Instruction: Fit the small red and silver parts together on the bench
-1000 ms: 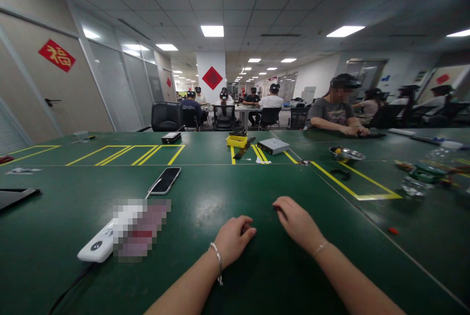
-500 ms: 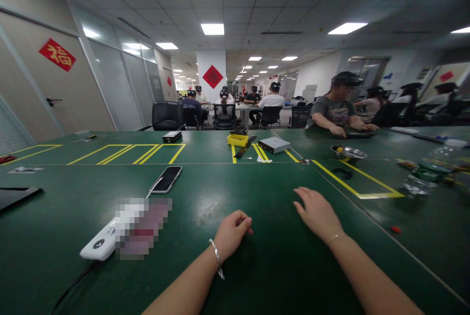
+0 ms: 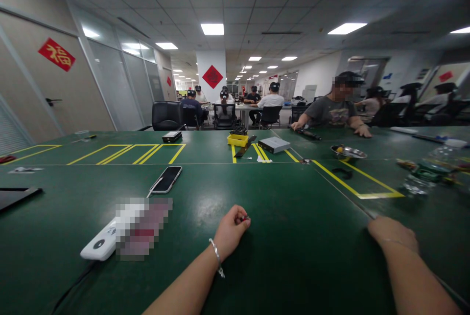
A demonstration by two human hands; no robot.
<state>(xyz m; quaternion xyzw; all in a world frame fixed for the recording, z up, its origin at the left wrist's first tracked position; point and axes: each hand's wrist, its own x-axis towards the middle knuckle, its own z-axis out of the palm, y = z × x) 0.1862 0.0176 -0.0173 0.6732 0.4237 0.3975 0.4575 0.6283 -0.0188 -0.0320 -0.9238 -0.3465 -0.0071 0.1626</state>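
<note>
My left hand (image 3: 232, 229), with a silver bracelet on its wrist, rests over the table at the middle with its fingers curled. A small red piece (image 3: 245, 218) shows between thumb and fingertips, too small to name more exactly. Farther right, my right hand (image 3: 392, 234) lies back-up low over the table beside a seam. Its fingers point down and away and are hidden behind the back of the hand, so what they touch cannot be seen.
On the green table (image 3: 286, 266) are a phone (image 3: 167, 179) and a white power strip-like device (image 3: 99, 245) at left. A yellow tray (image 3: 237, 140), grey box (image 3: 274, 145), metal bowl (image 3: 348, 152) and bottle (image 3: 422, 178) stand farther off. Across sits a person (image 3: 334, 109).
My right hand has moved right and covers the spot where a small orange-red piece lay. My left hand has barely shifted. The person opposite has slid a dark object to the left.
</note>
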